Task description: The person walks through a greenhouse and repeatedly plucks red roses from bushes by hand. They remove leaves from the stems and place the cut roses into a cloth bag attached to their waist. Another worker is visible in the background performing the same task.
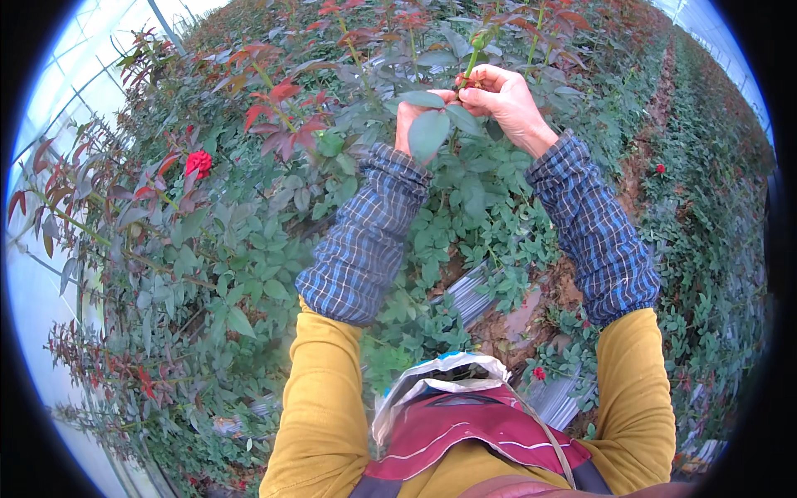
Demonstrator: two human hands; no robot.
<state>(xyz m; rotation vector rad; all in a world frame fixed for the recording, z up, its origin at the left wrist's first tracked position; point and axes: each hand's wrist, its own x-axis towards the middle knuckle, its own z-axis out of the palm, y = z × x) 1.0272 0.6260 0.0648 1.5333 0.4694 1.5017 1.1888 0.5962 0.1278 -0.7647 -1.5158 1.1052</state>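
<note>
Both my hands meet at a green rose stem [470, 70] in the upper middle, at arm's length. A green bud [480, 38] tops the stem, just above my fingers. My right hand [513, 106] is closed, its thumb and fingers pinching at the stem, with small reddish bits beside the fingertips. On the stem's left side, my left hand [406, 120] is closed too, its fingers reaching to the stem just below. Broad green leaves [428, 134] hide part of the left hand.
Dense rose bushes surround me, with a red rose [198, 164] at left. A white-lined bag [444, 365] and a maroon apron [465, 419] hang at my waist. Shiny plastic sheeting [469, 295] lies on brown soil below. Greenhouse walls [62, 91] rise at left.
</note>
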